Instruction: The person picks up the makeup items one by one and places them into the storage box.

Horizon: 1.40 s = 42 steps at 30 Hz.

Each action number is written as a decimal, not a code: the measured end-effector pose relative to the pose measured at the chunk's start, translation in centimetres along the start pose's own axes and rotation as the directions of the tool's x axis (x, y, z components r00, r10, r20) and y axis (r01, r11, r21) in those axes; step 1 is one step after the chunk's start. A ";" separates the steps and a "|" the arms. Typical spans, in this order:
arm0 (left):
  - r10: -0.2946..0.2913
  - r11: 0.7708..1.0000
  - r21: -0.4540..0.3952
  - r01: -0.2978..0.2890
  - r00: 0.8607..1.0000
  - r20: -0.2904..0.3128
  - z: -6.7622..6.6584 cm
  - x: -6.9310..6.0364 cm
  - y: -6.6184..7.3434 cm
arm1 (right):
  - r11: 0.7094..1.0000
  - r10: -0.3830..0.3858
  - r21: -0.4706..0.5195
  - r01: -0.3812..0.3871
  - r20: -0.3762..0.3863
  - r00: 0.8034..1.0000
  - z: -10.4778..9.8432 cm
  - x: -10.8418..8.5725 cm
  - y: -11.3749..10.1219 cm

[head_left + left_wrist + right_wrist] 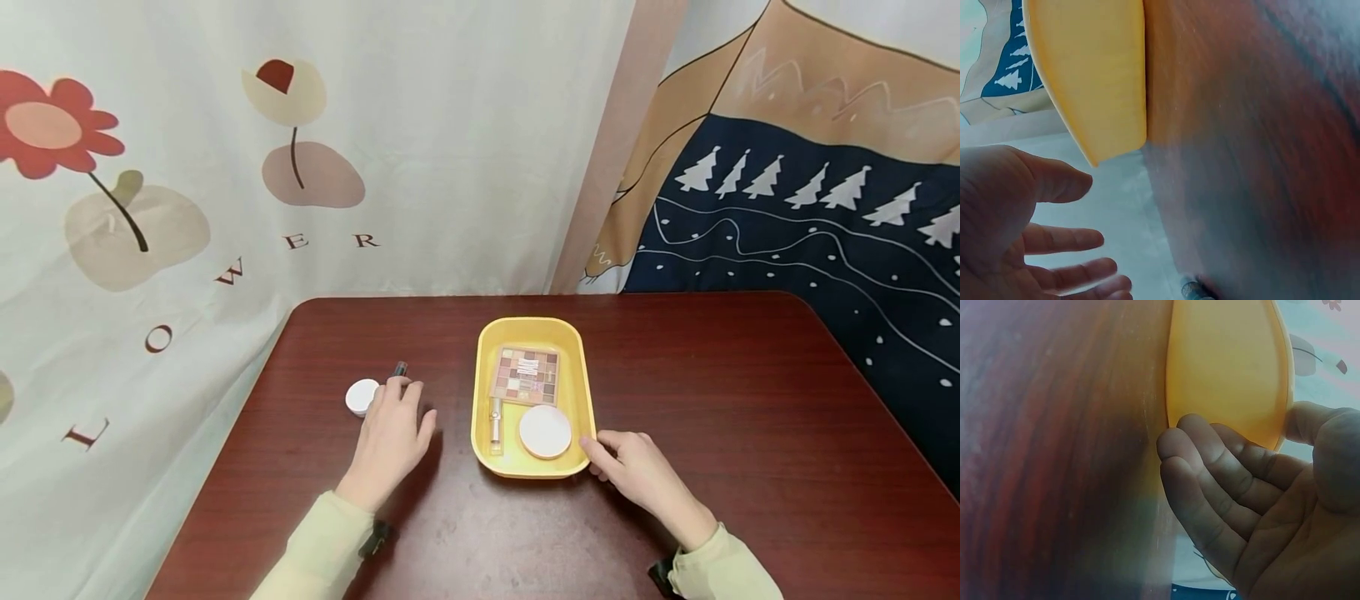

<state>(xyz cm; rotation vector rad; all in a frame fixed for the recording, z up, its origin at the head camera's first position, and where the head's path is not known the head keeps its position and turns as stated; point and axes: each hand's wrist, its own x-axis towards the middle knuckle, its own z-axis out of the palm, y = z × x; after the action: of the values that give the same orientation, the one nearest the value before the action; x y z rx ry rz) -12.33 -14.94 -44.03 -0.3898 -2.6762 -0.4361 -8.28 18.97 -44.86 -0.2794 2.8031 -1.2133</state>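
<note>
A yellow tray [534, 325] sits on the table. Inside it lie an eyeshadow palette [525, 377], a slim tube with a clear and silver body [496, 423] and a round, pale pink-white compact [545, 432]. My right hand [637, 467] pinches the tray's near right corner. In the right wrist view its thumb [1310, 423] rests at the rim and its fingers curl against the outer wall. Left of the tray, my left hand [390, 442] reaches with spread fingers over a small dark cylinder [401, 368] and a white round jar [362, 397], both partly hidden.
The dark red-brown table [697, 383] stretches to both sides of the tray. Behind it hang a white curtain [465, 167] with printed flowers and letters and a dark blue cloth [750, 225] with trees.
</note>
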 end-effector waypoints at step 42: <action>-0.186 0.980 0.108 0.166 0.958 0.217 -0.5 0.3 -2.2 | 1.000 -0.016 -0.007 0.016 0.006 1.000 -0.3 0.0 -0.2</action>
<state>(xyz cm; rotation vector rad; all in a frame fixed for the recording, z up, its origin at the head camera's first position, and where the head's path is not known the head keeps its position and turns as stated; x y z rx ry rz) -13.13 -17.09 -44.06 -0.1837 -2.9546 -0.3403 -8.25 19.05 -44.57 -0.3056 2.8057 -1.2039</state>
